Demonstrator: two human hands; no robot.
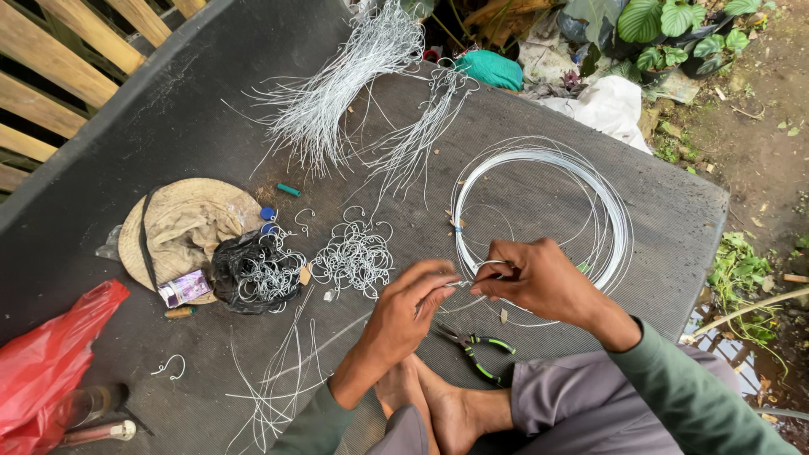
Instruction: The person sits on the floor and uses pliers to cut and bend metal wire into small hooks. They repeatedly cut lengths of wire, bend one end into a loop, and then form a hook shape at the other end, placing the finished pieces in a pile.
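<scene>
Platform: you are sitting barefoot on a dark ribbed platform (185,118), with everything lying spread out on it.
Wire coil: a big coil of pale wire (619,223) is lying flat just beyond your right hand, its near edge passing under your fingers.
Cut wires: a long bundle of straight cut wires (337,84) is fanning out at the far side, well apart from your hands.
Red bag: a red plastic bag (46,354) is slumping at the near left edge.
Hat: a woven hat (181,223) is resting left of centre, touching a black bag (232,265) that is holding bent hooks.
Hook pile: a loose heap of finished wire hooks (354,257) is lying just left of your left hand.
Right hand: your right hand (539,278) is closing its fingers on the coil's near strand.
Left hand: your left hand (409,316) is pinching, thumb against fingertips, the short wire end (459,284) running between both hands.
Pliers: green-handled pliers (476,347) are lying untouched beside your feet, just below your hands.
</scene>
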